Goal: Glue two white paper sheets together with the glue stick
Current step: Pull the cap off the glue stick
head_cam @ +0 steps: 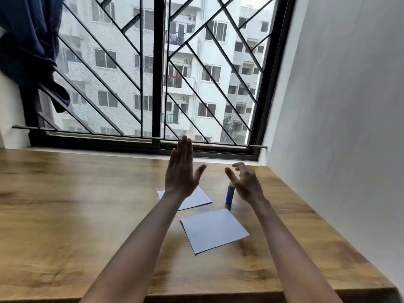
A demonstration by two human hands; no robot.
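Two white paper sheets lie apart on the wooden table [65, 204]: the near sheet [214, 230] right of centre and the far sheet [196, 199], partly hidden by my left forearm. A blue glue stick [230, 196] stands upright just beyond the near sheet, its top hidden behind my right hand. My left hand [180, 171] is raised above the far sheet with straight fingers and holds nothing. My right hand [244, 182] hovers over the glue stick, fingers spread and loosely curled, holding nothing.
A barred window [159, 73] runs along the table's far edge, with a dark blue cloth [30, 47] hanging at its left. A white wall [338, 106] borders the table on the right. The table's front edge lies close to me.
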